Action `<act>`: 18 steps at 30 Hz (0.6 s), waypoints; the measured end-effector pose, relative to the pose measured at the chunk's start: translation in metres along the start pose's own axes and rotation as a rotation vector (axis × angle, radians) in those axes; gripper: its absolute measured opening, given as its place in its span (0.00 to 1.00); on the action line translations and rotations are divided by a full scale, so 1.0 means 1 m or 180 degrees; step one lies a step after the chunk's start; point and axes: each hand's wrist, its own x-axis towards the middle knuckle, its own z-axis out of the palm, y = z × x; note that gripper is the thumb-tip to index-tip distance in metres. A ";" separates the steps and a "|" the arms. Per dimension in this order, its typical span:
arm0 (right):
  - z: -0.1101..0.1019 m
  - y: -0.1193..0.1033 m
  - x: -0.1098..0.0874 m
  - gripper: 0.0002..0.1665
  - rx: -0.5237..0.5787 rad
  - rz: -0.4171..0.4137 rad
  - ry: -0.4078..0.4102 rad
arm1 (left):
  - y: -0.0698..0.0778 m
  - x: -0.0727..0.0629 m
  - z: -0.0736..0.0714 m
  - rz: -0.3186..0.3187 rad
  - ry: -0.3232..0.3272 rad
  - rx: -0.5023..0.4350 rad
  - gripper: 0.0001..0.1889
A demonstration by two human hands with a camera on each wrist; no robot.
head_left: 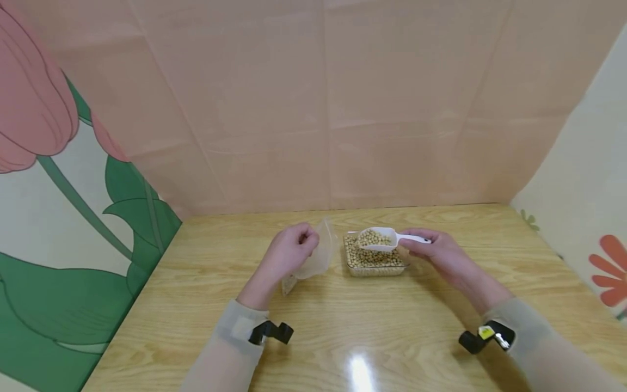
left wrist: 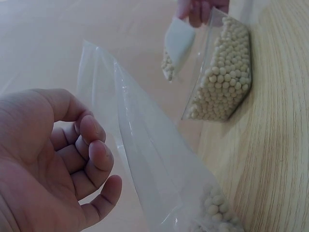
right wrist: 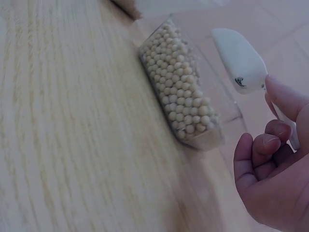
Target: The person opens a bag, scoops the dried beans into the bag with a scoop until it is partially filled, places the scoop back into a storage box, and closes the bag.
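Observation:
My right hand point(head_left: 438, 253) grips the handle of a small white scoop point(head_left: 386, 246), which is heaped with pale round soybeans point(head_left: 373, 238). The scoop is held over a clear rectangular container point(head_left: 377, 271) full of the same beans. In the right wrist view the scoop point(right wrist: 240, 60) shows its underside, thumb along the handle. To the left, my left hand point(head_left: 294, 247) pinches the upper edge of a clear plastic bag point(head_left: 318, 257) with curled fingers. Some beans point(left wrist: 215, 208) lie in the bottom of the bag, seen in the left wrist view. The bag stands upright beside the container.
The wooden table point(head_left: 196, 305) carries the container and the bag. A pink backdrop point(head_left: 323, 109) rises along its far edge. Printed flower panels point(head_left: 142, 218) stand at the left and right sides. Each forearm wears a strapped-on black camera point(head_left: 271, 331).

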 end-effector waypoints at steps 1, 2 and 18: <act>0.000 -0.002 0.000 0.17 -0.0012 -0.0023 0.0001 | 0.000 0.000 0.000 0.0003 0.0001 0.0004 0.12; 0.000 -0.003 -0.001 0.16 -0.0025 -0.0039 -0.0003 | 0.000 0.000 0.000 0.0006 0.0003 0.0004 0.12; 0.003 -0.031 -0.006 0.09 0.0175 -0.0111 -0.0080 | 0.000 -0.001 0.000 0.0011 0.0015 0.0005 0.12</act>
